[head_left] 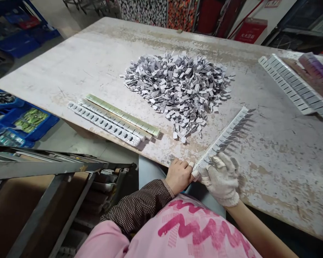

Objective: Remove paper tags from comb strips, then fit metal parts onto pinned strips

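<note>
A long, pale slotted strip (223, 135) lies at a slant on the table, with a row of thin dark pieces sticking out along its right side. My left hand (179, 175), bare with something white around one fingertip, is closed on the strip's near end at the table edge. In a white knit glove, my right hand (221, 179) bends its fingers against the same strip, close to the left hand; whatever is between those fingers is hidden. Beyond the strip spreads a heap of small grey-white flat chips (177, 86).
Left of the hands lie a green slotted strip (123, 116) and a white foam strip with holes (104, 123). More slotted strips (290, 86) rest at the right. Blue bins (47, 125) and a metal rack (56, 168) stand left, below the tabletop.
</note>
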Demonstrator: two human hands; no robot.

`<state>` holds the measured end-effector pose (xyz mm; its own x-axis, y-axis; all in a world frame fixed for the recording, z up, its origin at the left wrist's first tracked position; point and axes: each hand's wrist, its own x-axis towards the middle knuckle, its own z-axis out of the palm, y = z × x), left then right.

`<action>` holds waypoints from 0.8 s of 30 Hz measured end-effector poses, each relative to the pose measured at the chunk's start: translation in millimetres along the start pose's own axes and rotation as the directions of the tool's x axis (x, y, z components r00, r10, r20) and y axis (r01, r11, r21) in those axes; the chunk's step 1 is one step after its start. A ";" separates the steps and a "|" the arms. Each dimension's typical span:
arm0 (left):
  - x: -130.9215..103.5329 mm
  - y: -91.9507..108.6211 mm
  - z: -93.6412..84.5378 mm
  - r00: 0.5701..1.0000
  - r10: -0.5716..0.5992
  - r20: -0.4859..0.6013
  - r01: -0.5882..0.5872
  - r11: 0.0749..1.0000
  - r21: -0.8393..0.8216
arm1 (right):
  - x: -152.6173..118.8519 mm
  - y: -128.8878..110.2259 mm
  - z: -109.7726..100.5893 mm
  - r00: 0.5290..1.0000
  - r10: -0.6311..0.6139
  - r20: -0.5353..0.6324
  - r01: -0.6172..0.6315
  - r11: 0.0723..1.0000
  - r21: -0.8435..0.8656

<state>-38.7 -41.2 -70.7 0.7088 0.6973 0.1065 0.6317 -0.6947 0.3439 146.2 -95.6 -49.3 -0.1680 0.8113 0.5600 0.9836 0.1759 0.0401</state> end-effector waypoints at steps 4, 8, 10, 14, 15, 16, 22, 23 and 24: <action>-1.3 2.3 4.5 1.000 0.004 -0.019 -0.004 1.000 -0.027 | 9.5 4.4 5.3 0.995 -0.058 0.087 0.054 0.997 0.049; -1.0 2.5 -0.4 0.999 0.002 0.044 0.000 0.999 -0.046 | 7.8 9.1 9.7 0.994 -0.073 0.076 0.066 0.994 0.091; 3.2 -1.0 -8.3 0.996 -0.005 0.085 0.011 0.997 -0.072 | 4.9 12.4 9.0 0.998 -0.052 0.046 0.047 0.994 0.104; 28.4 -18.2 -29.1 0.990 -0.139 0.001 0.139 0.987 -0.076 | -2.7 20.5 9.1 0.999 -0.020 0.038 0.016 0.994 0.106; 37.5 -23.6 -32.6 0.983 -0.178 -0.040 0.175 0.983 -0.056 | -5.6 22.7 11.0 0.999 -0.009 0.047 0.004 0.994 0.108; 46.9 -28.9 -34.6 0.976 -0.206 -0.068 0.204 0.978 -0.033 | -9.0 24.9 14.0 0.998 0.010 0.056 -0.016 0.994 0.111; 79.2 -54.4 -25.1 0.949 -0.314 -0.014 0.313 0.949 -0.030 | -32.1 39.5 34.0 0.974 0.200 0.110 -0.217 0.960 0.176; 78.8 -58.5 -24.2 0.940 -0.340 -0.026 0.337 0.938 -0.079 | -33.7 41.8 34.1 0.968 0.215 0.127 -0.238 0.948 0.210; 77.1 -62.5 -24.2 0.926 -0.374 -0.046 0.364 0.919 -0.150 | -33.9 44.0 32.9 0.961 0.236 0.141 -0.265 0.933 0.243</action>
<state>-31.1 60.2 -61.4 0.4060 0.9138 0.0126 0.7914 -0.3585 0.4952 193.0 -97.0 -93.7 0.0618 0.9000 0.4315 0.9462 0.0848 -0.3124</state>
